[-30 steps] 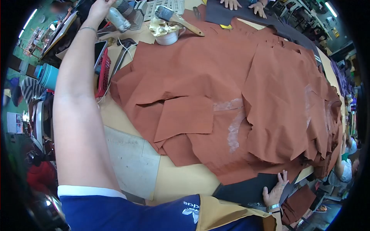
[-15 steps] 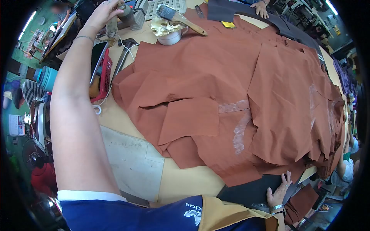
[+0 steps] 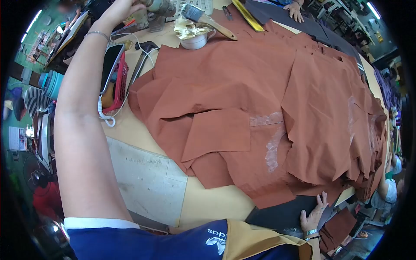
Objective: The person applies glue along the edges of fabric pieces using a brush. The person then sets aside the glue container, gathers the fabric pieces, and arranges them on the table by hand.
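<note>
Stretched out to the far upper left, my left hand (image 3: pixel 122 9) is wrapped round the end of a greyish bottle (image 3: pixel 161 7), which lies tilted nearly sideways; part of it is cut off by the frame. Beside it stands a white cup (image 3: pixel 194 42) topped with a cream-yellow crust, and a paint brush (image 3: pixel 212 24) rests across the cup. My right hand (image 3: pixel 311 216) lies at the lower right with its fingers spread, on a black piece (image 3: pixel 277 216) by the edge of the reddish-brown sheets (image 3: pixel 242 89). Whitish, shiny patches (image 3: pixel 273 149) mark these sheets.
A phone (image 3: pixel 112 67) with a white cable leans on a red basket (image 3: pixel 120 86). Near it lie a dark long-handled tool (image 3: pixel 139 65) and a grey board (image 3: pixel 145 182). Across the table, another person's hand (image 3: pixel 294 11) rests on dark material (image 3: pixel 277 13) beside a yellow strip (image 3: pixel 248 16).
My left hand has tipped the bottle from upright to nearly sideways, toward the right. More of the yellow strip shows, and the dark material beside it has shifted. My right hand stays put.
</note>
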{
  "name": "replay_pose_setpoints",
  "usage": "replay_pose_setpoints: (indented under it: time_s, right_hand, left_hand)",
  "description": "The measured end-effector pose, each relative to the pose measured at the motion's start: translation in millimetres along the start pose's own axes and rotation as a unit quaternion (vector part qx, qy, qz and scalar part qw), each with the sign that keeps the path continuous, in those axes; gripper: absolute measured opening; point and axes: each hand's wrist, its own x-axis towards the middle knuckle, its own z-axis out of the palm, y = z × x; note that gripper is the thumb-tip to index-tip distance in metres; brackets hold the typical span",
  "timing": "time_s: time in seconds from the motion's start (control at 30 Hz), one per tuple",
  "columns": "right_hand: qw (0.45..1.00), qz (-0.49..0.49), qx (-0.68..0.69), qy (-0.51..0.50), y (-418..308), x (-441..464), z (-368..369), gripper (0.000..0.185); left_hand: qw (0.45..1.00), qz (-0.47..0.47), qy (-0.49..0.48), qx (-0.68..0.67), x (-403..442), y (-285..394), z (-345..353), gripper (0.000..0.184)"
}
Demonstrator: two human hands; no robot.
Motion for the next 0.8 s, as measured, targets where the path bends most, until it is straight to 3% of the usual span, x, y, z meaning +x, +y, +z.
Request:
replay_pose_setpoints:
  time_s: [0.1, 0.2, 0.53, 0.67, 0.73, 0.8]
  right_hand:
    - [1.0, -0.001, -0.002, -0.001, 1, 0, 0, 0.087]
    - [1.0, -0.003, -0.001, -0.005, 0, 0, -1, 0.086]
    - [1.0, -0.005, -0.004, 0.003, -1, 1, -1, 0.084]
    - [1.0, -0.003, -0.004, 0.005, 0, 0, 0, 0.084]
    - [1.0, -0.004, -0.004, 0.005, 2, -1, 1, 0.084]
    - [1.0, -0.005, -0.003, 0.006, 3, -1, 1, 0.084]
  left_hand:
    - [0.998, -0.025, -0.024, -0.052, -29, -54, 30, 0.042]
    - [0.996, -0.053, -0.049, -0.048, -52, -33, 21, 0.041]
    - [0.982, -0.183, -0.03, 0.025, -58, -84, 48, 0.047]
    - [0.953, -0.292, 0.043, 0.07, -53, -132, 73, 0.047]
    - [0.933, -0.331, 0.128, 0.063, -54, -132, 75, 0.05]
    - [0.918, -0.371, 0.115, 0.079, -53, -106, 71, 0.052]
